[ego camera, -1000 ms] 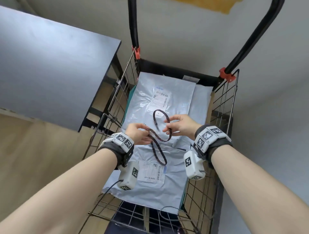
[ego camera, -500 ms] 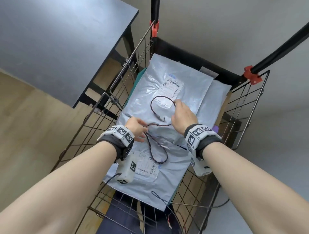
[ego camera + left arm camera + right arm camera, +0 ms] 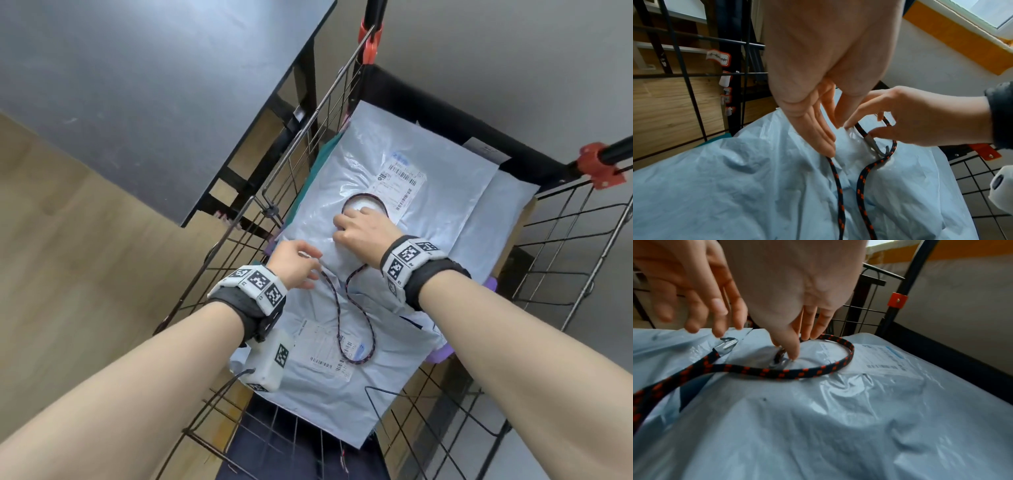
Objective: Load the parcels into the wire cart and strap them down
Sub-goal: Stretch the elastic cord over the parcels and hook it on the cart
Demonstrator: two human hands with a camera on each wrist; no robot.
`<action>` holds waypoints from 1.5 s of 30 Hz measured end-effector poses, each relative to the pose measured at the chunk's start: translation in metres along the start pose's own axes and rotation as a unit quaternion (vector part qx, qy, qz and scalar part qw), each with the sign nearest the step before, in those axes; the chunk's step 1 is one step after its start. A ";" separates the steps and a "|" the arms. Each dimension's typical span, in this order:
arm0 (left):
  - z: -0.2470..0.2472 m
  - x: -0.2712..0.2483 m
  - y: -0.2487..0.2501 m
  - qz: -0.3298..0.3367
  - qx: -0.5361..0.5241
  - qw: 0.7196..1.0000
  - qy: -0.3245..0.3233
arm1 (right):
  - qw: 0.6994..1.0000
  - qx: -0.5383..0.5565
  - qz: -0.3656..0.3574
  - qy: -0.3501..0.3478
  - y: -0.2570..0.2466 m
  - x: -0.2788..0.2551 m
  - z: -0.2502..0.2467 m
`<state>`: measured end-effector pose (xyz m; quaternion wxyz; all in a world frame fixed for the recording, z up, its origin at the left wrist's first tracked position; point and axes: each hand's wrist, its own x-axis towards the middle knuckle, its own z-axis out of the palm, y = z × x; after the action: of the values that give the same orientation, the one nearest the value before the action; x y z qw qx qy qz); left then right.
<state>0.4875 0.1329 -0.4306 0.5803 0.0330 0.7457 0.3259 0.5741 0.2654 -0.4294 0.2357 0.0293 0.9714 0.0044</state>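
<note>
Grey plastic parcels [image 3: 342, 164] lie stacked in the black wire cart [image 3: 318, 111]. A black bungee cord [image 3: 354, 361] with red flecks lies looped over them. My right hand [image 3: 356, 226] is down on the top parcel. It pinches the cord [image 3: 797, 372] next to one metal hook [image 3: 877, 149]. My left hand [image 3: 298, 263] is just to its left, fingers straight. Those fingertips [image 3: 828, 151] touch the cord's other end, and its hook [image 3: 727, 342] lies loose under them.
A dark table [image 3: 154, 85] stands close against the cart's left side, over a wooden floor [image 3: 68, 257]. Two black handle posts with red clamps [image 3: 368, 44] rise at the cart's far corners. Teal and purple parcels peek out under the grey ones. A thin black wire [image 3: 373, 407] lies near the front.
Both hands have come down from mid-air onto the top parcel, laying the cord on it. The right hand moved forward with its end. The left hand's fingers have straightened off the cord.
</note>
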 end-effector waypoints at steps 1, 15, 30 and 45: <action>-0.001 0.000 0.002 0.006 -0.014 1.000 0.000 | 1.000 -0.011 -0.008 -0.002 0.003 0.003 -0.003; -0.015 -0.014 0.025 0.078 -0.131 0.986 0.072 | 0.866 0.361 0.270 0.216 0.013 0.029 -0.046; -0.032 -0.006 0.007 0.168 -0.037 0.977 0.130 | 0.919 0.328 0.173 0.130 0.029 0.078 -0.077; -0.034 0.010 0.007 0.123 -0.107 0.978 0.127 | 0.868 0.486 0.094 -0.035 0.032 0.094 -0.076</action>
<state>0.4517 0.1280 -0.4314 0.4366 0.0206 0.7640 0.4747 0.4574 0.3028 -0.4041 0.2240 0.2313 0.8345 -0.4471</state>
